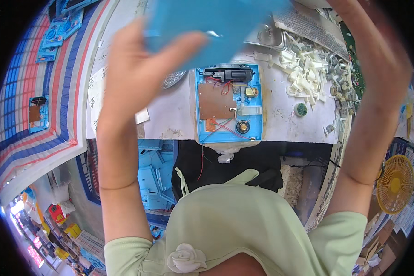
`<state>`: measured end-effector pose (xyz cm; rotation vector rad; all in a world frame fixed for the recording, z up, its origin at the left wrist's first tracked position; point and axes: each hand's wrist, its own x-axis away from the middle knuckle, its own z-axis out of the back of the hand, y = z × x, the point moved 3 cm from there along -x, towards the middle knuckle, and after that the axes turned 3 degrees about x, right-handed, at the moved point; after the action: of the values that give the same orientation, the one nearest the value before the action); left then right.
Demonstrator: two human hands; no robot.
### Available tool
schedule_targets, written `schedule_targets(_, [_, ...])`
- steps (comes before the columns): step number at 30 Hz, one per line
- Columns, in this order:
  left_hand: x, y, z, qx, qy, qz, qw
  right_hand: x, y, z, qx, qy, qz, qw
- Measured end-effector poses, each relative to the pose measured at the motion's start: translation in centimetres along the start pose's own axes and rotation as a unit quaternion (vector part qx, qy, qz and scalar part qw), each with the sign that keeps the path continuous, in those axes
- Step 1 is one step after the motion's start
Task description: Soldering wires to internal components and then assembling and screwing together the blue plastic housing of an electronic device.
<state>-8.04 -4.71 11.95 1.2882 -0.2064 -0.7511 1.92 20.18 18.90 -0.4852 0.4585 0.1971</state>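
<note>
Raised toward the top of the view, my left hand [135, 64] grips a flat blue plastic panel [207, 34], its thumb across the near face. The panel is blurred and cut off by the upper edge. My right hand [370, 32] is up at the top right, blurred, with its fingertips out of frame. Below the panel, an open blue plastic casing [257, 101] lies on the table. Inside it are a brown circuit board [214, 99], a black battery compartment [230, 74], a small round speaker [243, 127] and thin coloured wires. A red wire hangs over the table's front edge.
White plastic pieces [306, 69] are heaped at the right, beside grey metal-looking parts [342, 87] and a small green round object [301, 109]. A metal tray [269, 39] stands behind. More blue casings [154, 179] lie below the table, others on a striped sheet [64, 83] at left.
</note>
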Motion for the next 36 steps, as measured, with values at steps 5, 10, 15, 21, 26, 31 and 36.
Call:
schedule_targets(5, [4.8,-4.9,4.1,0.116,0.246,0.067,0.96,9.7,4.5,-12.0,-0.165,-0.077,-0.248,0.951])
schedule_targets(10, [7.2,-7.1,1.5,0.15,0.218,0.157,0.952,12.5,4.2,-16.6,-0.214,-0.016,-0.308,0.927])
schedule_targets(15, [7.6,-6.9,-0.1,0.163,0.198,0.162,0.953,13.4,4.8,-18.8,-0.283,0.06,-0.388,0.875])
schedule_targets(21, [7.8,-6.6,-2.3,0.205,0.182,0.166,0.947,13.6,4.3,-18.4,-0.235,0.064,-0.374,0.895])
schedule_targets(26, [7.9,-5.9,-5.0,0.335,0.144,0.218,0.905,13.1,0.4,-12.9,-0.376,0.085,-0.276,0.88])
schedule_targets(31, [8.2,-6.2,-6.6,0.063,0.042,0.165,0.983,17.0,-1.8,-12.0,-0.261,-0.003,-0.346,0.901])
schedule_targets(36, [8.2,-5.7,-6.8,-0.198,-0.025,0.084,0.976,17.8,-1.3,-12.8,-0.131,-0.05,-0.319,0.937])
